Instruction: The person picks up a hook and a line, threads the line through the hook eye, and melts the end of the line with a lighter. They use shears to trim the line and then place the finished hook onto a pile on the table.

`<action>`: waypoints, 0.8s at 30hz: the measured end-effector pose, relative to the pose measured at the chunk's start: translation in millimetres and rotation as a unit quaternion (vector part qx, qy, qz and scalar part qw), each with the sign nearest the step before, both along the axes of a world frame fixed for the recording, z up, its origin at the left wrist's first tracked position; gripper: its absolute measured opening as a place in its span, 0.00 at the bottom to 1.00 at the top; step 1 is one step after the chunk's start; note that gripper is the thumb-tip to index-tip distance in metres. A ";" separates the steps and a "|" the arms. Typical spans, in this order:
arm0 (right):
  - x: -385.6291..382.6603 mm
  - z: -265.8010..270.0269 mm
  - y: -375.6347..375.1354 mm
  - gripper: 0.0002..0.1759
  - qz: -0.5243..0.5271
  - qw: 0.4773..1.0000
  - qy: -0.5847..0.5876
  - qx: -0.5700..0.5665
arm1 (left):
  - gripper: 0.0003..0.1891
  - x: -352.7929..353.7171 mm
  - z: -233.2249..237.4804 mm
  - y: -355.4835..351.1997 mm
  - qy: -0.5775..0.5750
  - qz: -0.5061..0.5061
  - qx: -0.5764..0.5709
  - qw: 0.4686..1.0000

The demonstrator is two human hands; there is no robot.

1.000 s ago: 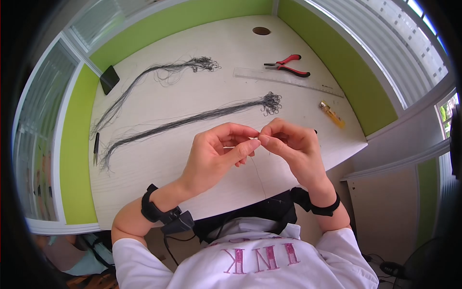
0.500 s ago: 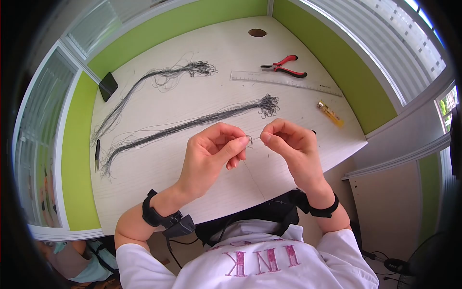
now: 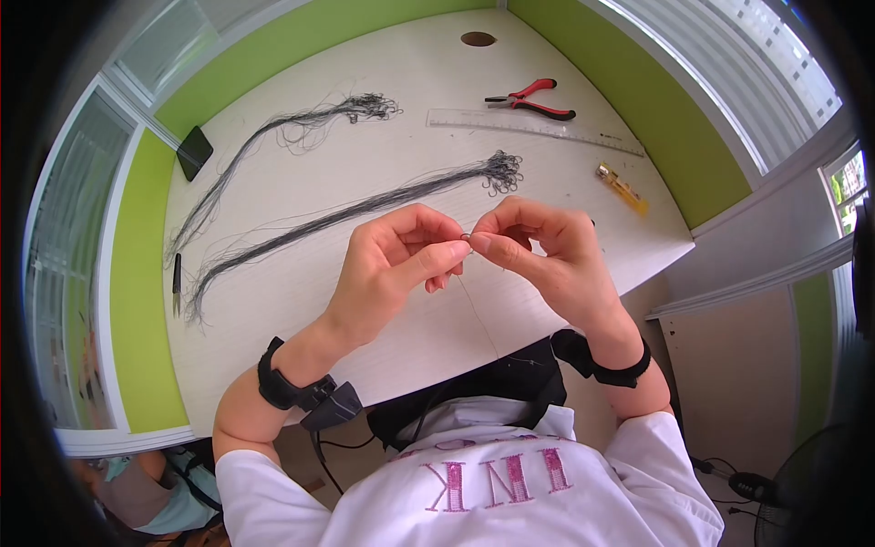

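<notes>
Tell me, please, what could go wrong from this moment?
The tiny hook-like piece where the left hand and right hand meet might slip or prick one of them. The thin line trailing below could snag at the edge of the desk. Loose strands of the nearer bundle may tangle.

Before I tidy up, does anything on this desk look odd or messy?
Nothing looks spilled, but the far bundle of hooked threads looks untidy: loose strands loop out; the near bundle lies straighter.

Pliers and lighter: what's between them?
The head view shows the clear ruler, its right-hand stretch running between the red-handled pliers and the yellow lighter.
</notes>
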State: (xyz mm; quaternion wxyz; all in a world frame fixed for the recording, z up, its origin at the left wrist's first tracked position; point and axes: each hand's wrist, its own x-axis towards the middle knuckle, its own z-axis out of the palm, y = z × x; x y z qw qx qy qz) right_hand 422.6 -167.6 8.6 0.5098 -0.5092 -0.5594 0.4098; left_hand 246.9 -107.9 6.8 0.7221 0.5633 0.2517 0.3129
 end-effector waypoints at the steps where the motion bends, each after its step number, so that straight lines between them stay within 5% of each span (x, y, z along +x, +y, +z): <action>1: 1.0 0.5 0.3 0.08 0.001 1.000 -0.002 0.002 | 0.07 -0.1 5.2 -0.4 0.024 -0.006 0.006 1.000; 24: 2.9 2.3 -10.0 0.06 0.013 0.990 -0.128 0.061 | 0.06 -1.0 9.2 1.9 0.171 -0.039 0.112 0.978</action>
